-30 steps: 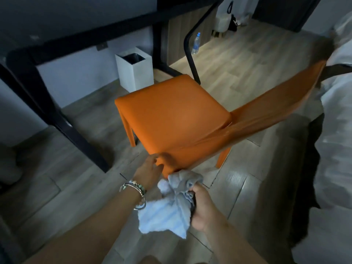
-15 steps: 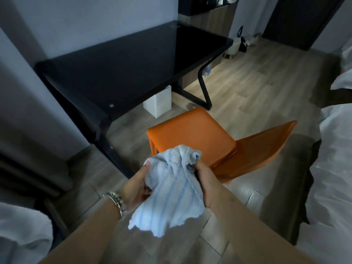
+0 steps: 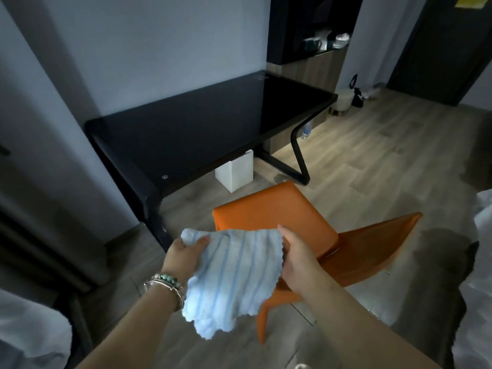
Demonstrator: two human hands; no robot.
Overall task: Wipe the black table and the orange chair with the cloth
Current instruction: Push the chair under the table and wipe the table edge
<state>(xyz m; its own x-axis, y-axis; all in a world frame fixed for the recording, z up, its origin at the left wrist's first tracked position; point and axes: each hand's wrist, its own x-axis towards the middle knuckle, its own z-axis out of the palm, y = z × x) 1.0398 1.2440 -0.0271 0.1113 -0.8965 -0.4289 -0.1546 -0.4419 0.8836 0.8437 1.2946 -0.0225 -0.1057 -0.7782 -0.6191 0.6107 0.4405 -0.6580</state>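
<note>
Your left hand [image 3: 186,255] pinches the upper left corner of the pale blue ribbed cloth [image 3: 234,278], thumb over the fabric. Your right hand [image 3: 298,259] grips its right edge. Between them the cloth is spread in the air, its lower part hanging loose. A beaded bracelet and thin metal bangles [image 3: 166,282] sit on your left wrist. The cloth overlaps the near corner of the orange plastic chair [image 3: 279,217] in view; whether they touch, you cannot tell. Beyond the chair stands the glossy black worktop [image 3: 199,129], well apart from the cloth. A white square bin [image 3: 235,173] sits beneath its front edge, and a clear water bottle [image 3: 307,130] stands on the floor near its far leg.
</note>
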